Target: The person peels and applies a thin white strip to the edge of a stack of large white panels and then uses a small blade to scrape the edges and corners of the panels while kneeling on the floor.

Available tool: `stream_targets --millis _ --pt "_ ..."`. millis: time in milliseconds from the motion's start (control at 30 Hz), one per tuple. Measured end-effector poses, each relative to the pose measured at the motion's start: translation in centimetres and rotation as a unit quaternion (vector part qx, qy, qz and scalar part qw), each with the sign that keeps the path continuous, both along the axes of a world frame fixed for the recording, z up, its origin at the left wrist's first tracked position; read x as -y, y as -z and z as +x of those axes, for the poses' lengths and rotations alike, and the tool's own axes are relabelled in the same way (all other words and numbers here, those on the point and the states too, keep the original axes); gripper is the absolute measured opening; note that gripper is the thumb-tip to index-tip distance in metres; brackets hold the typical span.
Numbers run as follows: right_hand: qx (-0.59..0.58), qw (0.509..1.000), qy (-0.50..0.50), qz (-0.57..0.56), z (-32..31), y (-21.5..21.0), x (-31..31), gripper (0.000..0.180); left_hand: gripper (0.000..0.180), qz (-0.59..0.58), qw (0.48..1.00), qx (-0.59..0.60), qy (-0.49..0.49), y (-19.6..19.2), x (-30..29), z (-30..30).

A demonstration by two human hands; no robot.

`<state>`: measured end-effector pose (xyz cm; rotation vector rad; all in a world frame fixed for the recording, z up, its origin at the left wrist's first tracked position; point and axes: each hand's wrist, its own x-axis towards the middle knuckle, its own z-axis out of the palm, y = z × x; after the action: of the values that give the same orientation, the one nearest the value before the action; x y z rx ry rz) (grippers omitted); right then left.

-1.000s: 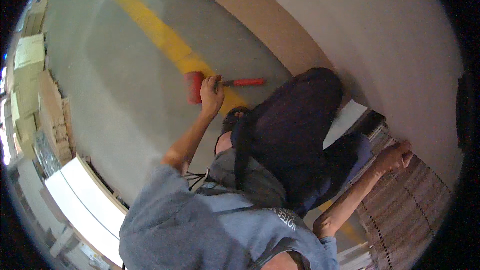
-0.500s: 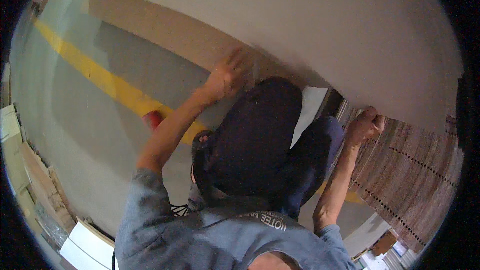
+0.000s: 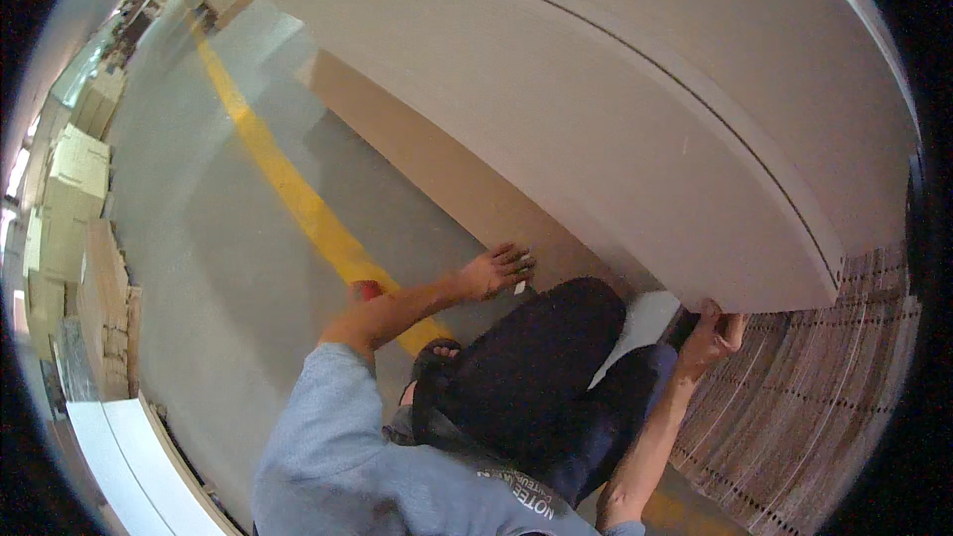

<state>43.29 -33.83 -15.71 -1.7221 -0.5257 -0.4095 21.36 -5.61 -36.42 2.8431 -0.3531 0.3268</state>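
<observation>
A large grey-brown cardboard sheet (image 3: 556, 89) with a long dark crease slants across the upper view. Below it a browner cardboard flap (image 3: 427, 154) runs down toward my knees. My left hand (image 3: 496, 271) rests palm down at the lower edge of this flap, fingers stretched out. A small white piece (image 3: 520, 288) shows just under its fingers; whether the hand touches it I cannot tell. My right hand (image 3: 709, 345) is curled at the sheet's lower corner, thumb up against the edge. Its inner fingers are partly hidden.
At the right stands a stack of corrugated cardboard (image 3: 804, 387). A yellow line (image 3: 288, 184) crosses the grey floor, with a red object (image 3: 367, 290) beside my left forearm. Boxes (image 3: 74, 164) and white panels (image 3: 139, 467) line the left side.
The view has shifted, so more of the sheet and its crease shows. My left hand, blurred before, now lies still on the flap. My right hand stays at the sheet's edge.
</observation>
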Motion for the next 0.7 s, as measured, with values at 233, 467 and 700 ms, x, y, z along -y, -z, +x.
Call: stream_targets --millis 233,467,700 --pt "0.068 0.995 -0.071 -0.006 2.0 2.4 1.2 0.038 0.036 0.038 0.995 0.006 -0.087 -3.4 -0.9 -1.8" --pt "-0.029 0.987 -0.102 0.118 1.5 1.5 2.0 0.024 0.017 -0.282 0.867 0.1 -0.398 -11.6 0.3 -3.0" --pt "-0.038 0.992 -0.118 0.036 0.6 -0.5 1.3 0.038 0.014 -0.789 0.484 0.188 -0.328 -24.2 5.1 1.9"
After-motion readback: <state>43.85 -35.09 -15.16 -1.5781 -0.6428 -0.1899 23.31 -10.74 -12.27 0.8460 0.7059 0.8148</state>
